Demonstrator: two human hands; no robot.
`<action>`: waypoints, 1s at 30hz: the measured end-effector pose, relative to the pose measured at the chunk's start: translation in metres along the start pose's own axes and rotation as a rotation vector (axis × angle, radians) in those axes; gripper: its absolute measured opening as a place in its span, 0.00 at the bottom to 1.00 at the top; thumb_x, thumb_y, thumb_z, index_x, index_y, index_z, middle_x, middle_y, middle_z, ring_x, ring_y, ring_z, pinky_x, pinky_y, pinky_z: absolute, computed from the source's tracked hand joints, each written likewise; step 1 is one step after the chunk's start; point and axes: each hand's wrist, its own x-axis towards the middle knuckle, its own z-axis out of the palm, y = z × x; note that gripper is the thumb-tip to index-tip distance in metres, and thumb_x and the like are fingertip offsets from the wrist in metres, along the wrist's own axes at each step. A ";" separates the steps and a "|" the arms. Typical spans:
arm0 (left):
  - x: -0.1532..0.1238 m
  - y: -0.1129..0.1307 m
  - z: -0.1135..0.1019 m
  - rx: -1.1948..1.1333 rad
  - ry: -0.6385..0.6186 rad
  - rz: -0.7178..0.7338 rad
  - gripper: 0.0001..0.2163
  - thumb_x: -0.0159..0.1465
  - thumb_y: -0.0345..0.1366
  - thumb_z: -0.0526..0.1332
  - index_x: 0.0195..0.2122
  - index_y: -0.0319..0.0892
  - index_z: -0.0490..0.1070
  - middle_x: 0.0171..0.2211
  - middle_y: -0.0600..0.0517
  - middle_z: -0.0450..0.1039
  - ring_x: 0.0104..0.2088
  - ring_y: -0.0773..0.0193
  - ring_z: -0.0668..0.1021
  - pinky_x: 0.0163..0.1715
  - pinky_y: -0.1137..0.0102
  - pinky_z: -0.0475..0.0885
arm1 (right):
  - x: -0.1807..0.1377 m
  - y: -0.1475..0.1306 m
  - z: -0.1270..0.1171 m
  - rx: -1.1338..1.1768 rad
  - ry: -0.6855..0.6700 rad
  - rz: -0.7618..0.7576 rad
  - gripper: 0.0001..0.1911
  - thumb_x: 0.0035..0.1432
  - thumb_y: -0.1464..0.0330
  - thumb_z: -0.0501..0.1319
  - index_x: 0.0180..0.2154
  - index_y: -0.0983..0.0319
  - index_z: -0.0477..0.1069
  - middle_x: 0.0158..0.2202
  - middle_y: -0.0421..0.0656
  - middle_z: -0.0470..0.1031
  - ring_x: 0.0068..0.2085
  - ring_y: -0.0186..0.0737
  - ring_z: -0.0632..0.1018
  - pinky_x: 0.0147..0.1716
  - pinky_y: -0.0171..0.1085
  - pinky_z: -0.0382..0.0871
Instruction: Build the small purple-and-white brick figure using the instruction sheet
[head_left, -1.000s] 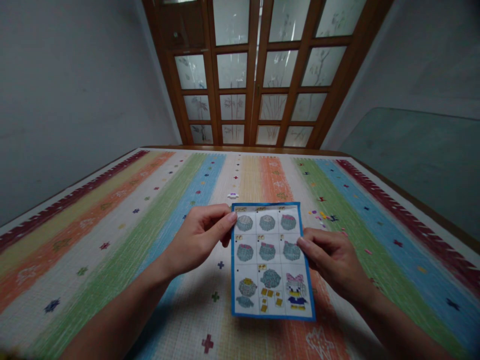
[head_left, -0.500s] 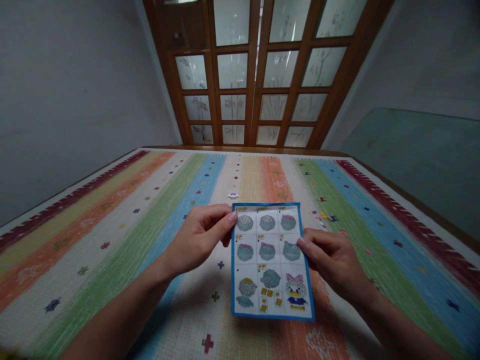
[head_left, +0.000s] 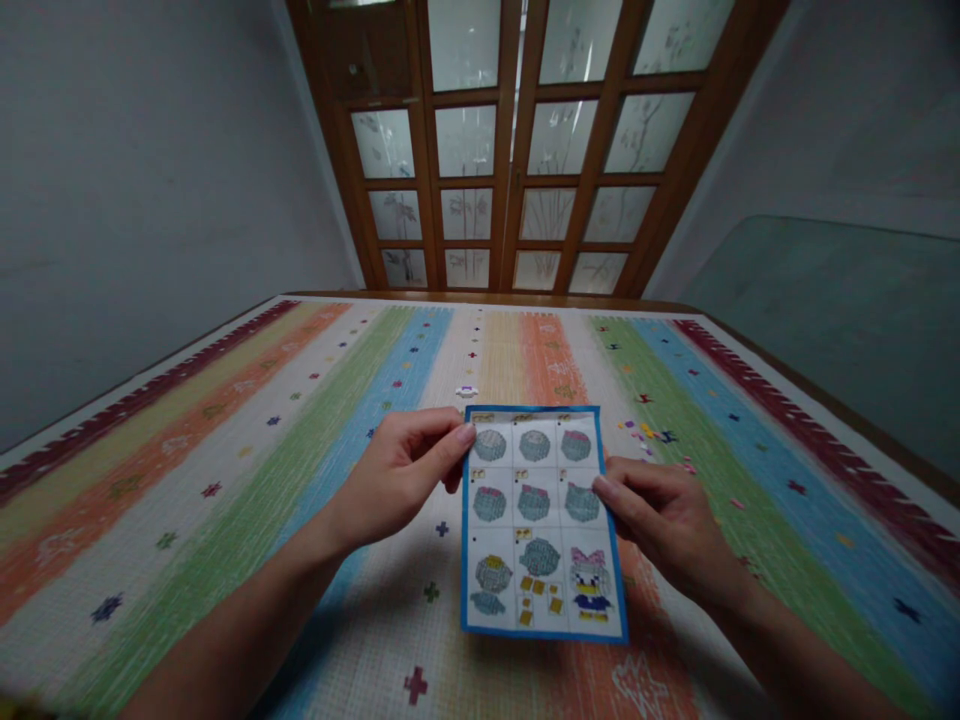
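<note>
A blue-bordered instruction sheet (head_left: 540, 480) is held up over the table, its printed side toward me. It shows a grid of block-building steps, with a finished figure with a pink bow at lower right. My left hand (head_left: 412, 470) pinches its upper left edge between thumb and fingers. On the right edge, my right hand (head_left: 667, 510) grips it the same way. Past the sheet lies a small white and purple block piece (head_left: 466, 392). Loose small building blocks (head_left: 645, 432), yellow, purple and pink, are scattered beyond my right hand.
A striped, patterned tablecloth (head_left: 247, 440) covers the table. A few pink blocks (head_left: 738, 504) lie farther right. Wooden doors with frosted panes (head_left: 465, 215) stand behind the table's far edge. A pale green panel (head_left: 840, 330) leans at the right wall.
The lower edge of the instruction sheet has shifted very slightly to the left. Both hands keep their hold in nearly the same place.
</note>
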 end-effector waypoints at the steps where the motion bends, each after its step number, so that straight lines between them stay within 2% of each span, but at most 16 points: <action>1: 0.000 -0.001 -0.002 0.012 0.002 -0.006 0.16 0.63 0.38 0.52 0.19 0.40 0.62 0.17 0.56 0.62 0.20 0.70 0.65 0.21 0.75 0.61 | 0.001 0.001 -0.002 -0.006 -0.038 0.009 0.23 0.58 0.55 0.54 0.17 0.62 0.64 0.15 0.36 0.60 0.17 0.28 0.60 0.15 0.30 0.52; 3: -0.001 -0.009 -0.010 0.048 0.008 -0.040 0.16 0.62 0.41 0.53 0.18 0.40 0.61 0.17 0.56 0.61 0.20 0.70 0.65 0.21 0.75 0.61 | 0.003 0.006 -0.011 -0.043 -0.119 0.040 0.23 0.59 0.55 0.53 0.20 0.62 0.68 0.15 0.36 0.61 0.17 0.29 0.61 0.16 0.30 0.54; 5: -0.004 -0.026 -0.022 0.091 -0.002 -0.135 0.17 0.61 0.44 0.53 0.18 0.40 0.60 0.16 0.57 0.59 0.19 0.70 0.64 0.21 0.75 0.60 | 0.005 0.018 -0.023 -0.133 -0.151 0.077 0.22 0.59 0.55 0.53 0.23 0.62 0.70 0.17 0.37 0.64 0.18 0.30 0.64 0.17 0.31 0.56; 8: -0.014 -0.068 -0.038 0.128 -0.086 -0.393 0.18 0.56 0.50 0.54 0.19 0.41 0.60 0.16 0.58 0.56 0.19 0.70 0.62 0.19 0.75 0.58 | 0.007 0.046 -0.042 -0.351 -0.125 0.143 0.18 0.57 0.57 0.54 0.26 0.62 0.72 0.22 0.41 0.71 0.23 0.34 0.70 0.22 0.32 0.61; 10: -0.024 -0.097 -0.043 0.167 -0.127 -0.538 0.19 0.53 0.53 0.54 0.18 0.41 0.58 0.15 0.59 0.54 0.18 0.71 0.60 0.18 0.75 0.56 | 0.006 0.066 -0.048 -0.470 -0.160 0.198 0.15 0.56 0.59 0.55 0.29 0.63 0.73 0.25 0.44 0.75 0.26 0.38 0.73 0.25 0.34 0.64; 13: -0.038 -0.127 -0.040 0.239 -0.159 -0.647 0.20 0.52 0.55 0.53 0.17 0.42 0.58 0.14 0.59 0.54 0.16 0.70 0.59 0.17 0.74 0.54 | 0.005 0.087 -0.045 -0.574 -0.216 0.207 0.12 0.57 0.63 0.55 0.31 0.62 0.74 0.31 0.47 0.77 0.31 0.41 0.75 0.30 0.37 0.66; 15: -0.045 -0.135 -0.036 0.303 -0.148 -0.656 0.20 0.53 0.54 0.51 0.16 0.43 0.57 0.13 0.57 0.56 0.16 0.70 0.59 0.18 0.74 0.54 | 0.005 0.095 -0.036 -0.595 -0.218 0.173 0.10 0.57 0.66 0.55 0.31 0.61 0.74 0.33 0.48 0.77 0.33 0.42 0.76 0.33 0.37 0.66; 19: -0.048 -0.134 -0.035 0.463 -0.184 -0.655 0.20 0.56 0.51 0.49 0.14 0.43 0.58 0.11 0.56 0.57 0.15 0.68 0.60 0.18 0.72 0.53 | 0.011 0.104 -0.017 -0.627 -0.198 0.076 0.05 0.56 0.68 0.58 0.32 0.61 0.73 0.33 0.47 0.76 0.35 0.42 0.75 0.35 0.38 0.67; 23: -0.045 -0.128 -0.036 0.602 -0.134 -0.543 0.19 0.57 0.47 0.49 0.14 0.43 0.55 0.13 0.57 0.53 0.17 0.69 0.59 0.19 0.72 0.50 | 0.014 0.112 -0.011 -0.650 -0.204 0.001 0.08 0.57 0.71 0.55 0.29 0.62 0.71 0.31 0.48 0.75 0.35 0.42 0.75 0.36 0.39 0.67; 26: -0.040 -0.120 -0.029 0.579 -0.101 -0.457 0.17 0.58 0.45 0.51 0.17 0.41 0.60 0.16 0.56 0.59 0.19 0.68 0.62 0.20 0.72 0.54 | 0.012 0.112 -0.012 -0.609 -0.165 0.006 0.09 0.58 0.71 0.54 0.29 0.62 0.71 0.31 0.48 0.75 0.34 0.43 0.75 0.35 0.40 0.67; 30: -0.026 -0.106 -0.006 0.465 -0.105 -0.314 0.11 0.59 0.38 0.54 0.25 0.38 0.69 0.20 0.53 0.69 0.22 0.67 0.69 0.23 0.73 0.60 | 0.013 0.100 -0.005 -0.450 -0.120 0.093 0.09 0.58 0.70 0.54 0.30 0.61 0.73 0.32 0.48 0.77 0.34 0.43 0.76 0.36 0.41 0.67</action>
